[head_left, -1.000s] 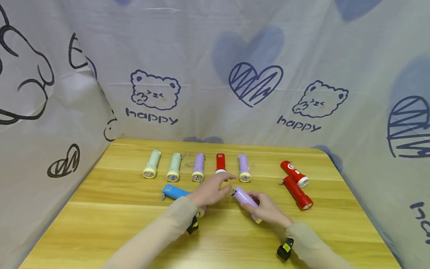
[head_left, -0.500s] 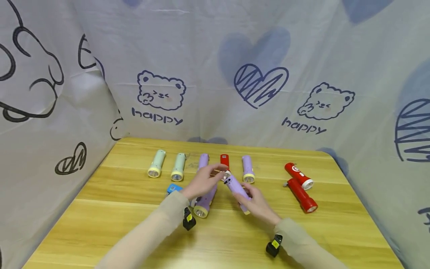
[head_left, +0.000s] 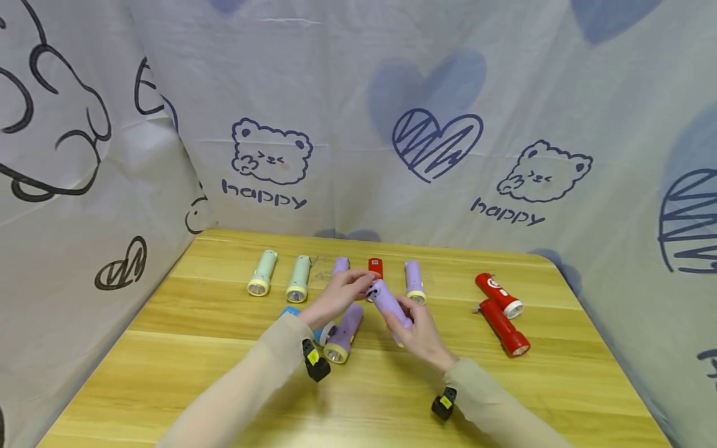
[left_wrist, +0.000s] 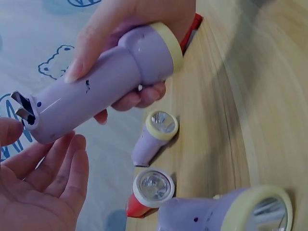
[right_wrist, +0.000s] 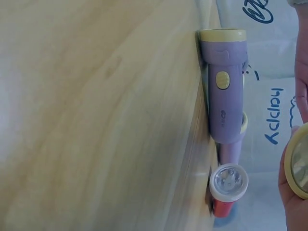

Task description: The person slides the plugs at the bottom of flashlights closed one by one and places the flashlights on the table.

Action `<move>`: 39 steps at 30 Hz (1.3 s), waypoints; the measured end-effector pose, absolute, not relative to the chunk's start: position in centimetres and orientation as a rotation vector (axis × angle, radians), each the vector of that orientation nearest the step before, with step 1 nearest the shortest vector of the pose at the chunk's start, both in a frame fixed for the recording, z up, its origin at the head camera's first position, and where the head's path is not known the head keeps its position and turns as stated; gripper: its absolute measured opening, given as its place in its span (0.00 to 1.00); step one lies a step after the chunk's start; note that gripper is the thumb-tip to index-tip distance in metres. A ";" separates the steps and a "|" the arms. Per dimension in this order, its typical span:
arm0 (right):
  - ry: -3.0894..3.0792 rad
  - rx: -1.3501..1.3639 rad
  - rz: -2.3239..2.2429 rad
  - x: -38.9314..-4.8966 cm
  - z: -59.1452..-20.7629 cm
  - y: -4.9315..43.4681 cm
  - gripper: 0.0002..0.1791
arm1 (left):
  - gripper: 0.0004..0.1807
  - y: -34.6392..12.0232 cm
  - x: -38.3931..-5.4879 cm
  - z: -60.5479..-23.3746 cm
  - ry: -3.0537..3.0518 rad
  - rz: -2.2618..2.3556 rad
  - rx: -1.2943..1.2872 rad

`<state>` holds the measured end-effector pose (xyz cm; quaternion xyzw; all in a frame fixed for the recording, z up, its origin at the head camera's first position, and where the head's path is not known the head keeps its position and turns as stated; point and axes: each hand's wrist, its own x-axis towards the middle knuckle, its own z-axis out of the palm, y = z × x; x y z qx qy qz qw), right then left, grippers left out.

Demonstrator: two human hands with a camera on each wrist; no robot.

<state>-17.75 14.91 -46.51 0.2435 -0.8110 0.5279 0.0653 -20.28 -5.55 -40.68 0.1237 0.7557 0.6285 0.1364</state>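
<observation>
In the head view, my right hand (head_left: 422,333) grips a purple flashlight (head_left: 389,302) above the table, its tail tilted up and to the left. Two metal plug prongs (left_wrist: 21,106) stick out of that tail in the left wrist view. My left hand (head_left: 336,298) is at the tail end, thumb by the prongs and fairly straight fingers against the underside. The held flashlight's cream rim (right_wrist: 291,163) shows at the right edge of the right wrist view. Below the hands lies another purple flashlight (head_left: 345,333), beside a blue flashlight (head_left: 290,311) partly hidden by the left wrist.
Along the back of the wooden table (head_left: 213,373) lie two mint flashlights (head_left: 264,270), a purple one (head_left: 413,277), a red one (head_left: 375,266) and another purple one (head_left: 340,264) behind my left hand. Two red flashlights (head_left: 504,326) touch at the right. A printed cloth (head_left: 347,155) hangs behind.
My right hand has carried the purple flashlight left and farther back. The left hand has shifted slightly, and its fingers now meet the tail. The purple flashlight on the table has come into fuller view.
</observation>
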 end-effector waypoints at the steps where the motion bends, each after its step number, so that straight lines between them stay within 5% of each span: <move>1: -2.436 0.740 1.576 -17.7 -46.4 14.9 0.12 | 0.23 -5.5 -20.2 -40.7 2.180 1.820 0.353; 18: -2.322 0.772 1.468 -18.3 -47.9 15.5 0.07 | 0.25 -4.9 -19.7 -41.5 1.745 2.033 0.258; 39: -2.344 0.590 1.524 -18.2 -48.6 15.9 0.15 | 0.26 -3.3 -18.4 -42.8 1.618 2.202 0.191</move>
